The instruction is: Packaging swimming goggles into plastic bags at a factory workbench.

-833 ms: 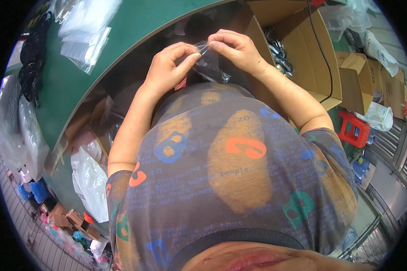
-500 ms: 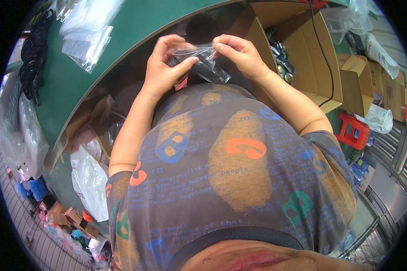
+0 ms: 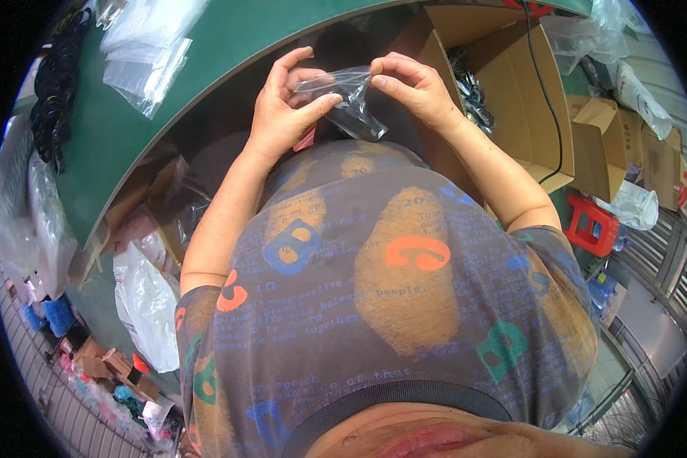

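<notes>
A small clear plastic bag (image 3: 353, 103) is stretched between my two hands, in front of my belly and just below the table's edge. My left hand (image 3: 288, 103) has its thumb on the bag's left side, with the fingers curled behind and the index finger raised. With thumb and fingertips, my right hand (image 3: 418, 90) pinches the bag's upper right corner. The lower part of the bag hangs down; whether anything lies inside cannot be told against the dark background. Something small and red (image 3: 305, 139) shows under my left hand.
Across the front runs a green table (image 3: 229, 46) bearing a stack of clear bags (image 3: 146, 65) and a black cord bundle (image 3: 56, 91). An open cardboard box (image 3: 523, 99) with small wrapped items and a black cable stands at right, near a red stool (image 3: 590, 225).
My left index finger has lifted away from the others. My right hand has shifted slightly right, and the bag's upper edge is pulled straighter.
</notes>
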Motion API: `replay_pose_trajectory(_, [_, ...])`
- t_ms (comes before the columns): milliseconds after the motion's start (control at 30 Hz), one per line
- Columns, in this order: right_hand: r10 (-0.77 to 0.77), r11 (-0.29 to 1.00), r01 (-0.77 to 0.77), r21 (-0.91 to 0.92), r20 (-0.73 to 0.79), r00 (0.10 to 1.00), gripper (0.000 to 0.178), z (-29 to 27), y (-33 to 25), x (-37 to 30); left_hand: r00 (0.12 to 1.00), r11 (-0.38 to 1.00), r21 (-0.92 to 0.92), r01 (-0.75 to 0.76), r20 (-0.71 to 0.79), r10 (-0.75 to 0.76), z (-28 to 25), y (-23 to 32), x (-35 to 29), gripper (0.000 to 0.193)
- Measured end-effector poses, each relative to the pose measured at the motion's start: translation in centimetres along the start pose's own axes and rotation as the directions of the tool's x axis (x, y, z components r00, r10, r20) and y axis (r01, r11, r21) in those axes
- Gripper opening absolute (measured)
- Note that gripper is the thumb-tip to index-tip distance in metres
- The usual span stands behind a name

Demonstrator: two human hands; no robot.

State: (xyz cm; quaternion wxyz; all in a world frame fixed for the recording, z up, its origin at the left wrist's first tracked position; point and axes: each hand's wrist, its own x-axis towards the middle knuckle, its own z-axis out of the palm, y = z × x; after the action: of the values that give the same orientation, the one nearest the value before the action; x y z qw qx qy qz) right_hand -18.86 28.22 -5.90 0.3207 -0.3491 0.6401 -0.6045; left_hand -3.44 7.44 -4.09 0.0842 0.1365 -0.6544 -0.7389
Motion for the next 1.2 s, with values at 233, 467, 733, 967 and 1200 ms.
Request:
replay_pose_trajectory(233, [-0.154,0.982,0.150,-0.116,-0.028,0.988,0.018,0.8,-0.6,1.0,0.994,0.973,0.201,-0.110,0.033,0.106,-0.8,1.0,0.4,0.078])
replay_pose_trajectory(467, [-0.289,0.893,0.289,-0.346,0.051,0.956,0.011,0.8,-0.9,0.6,0.999,0.979,0.203,0.032,0.026,-0.038,-0.6,-0.3,-0.2,0.045])
replay_pose_trajectory(733, [-0.246,0.917,0.269,-0.296,0.113,0.963,0.012,0.0,-0.9,0.3,0.994,0.976,0.201,0.085,0.052,-0.097,-0.2,0.4,-0.5,0.036])
replay_pose_trajectory(967, [-0.274,0.896,0.299,-0.327,0.121,0.954,0.014,0.1,-1.2,0.5,0.996,0.976,0.206,0.071,0.043,-0.082,-0.1,0.1,-0.3,0.041])
replay_pose_trajectory(1200, [-0.250,0.894,0.284,-0.346,0.141,0.958,0.011,0.0,-1.0,0.7,0.999,0.984,0.179,0.011,0.049,-0.020,0.4,-0.1,-0.1,0.055])
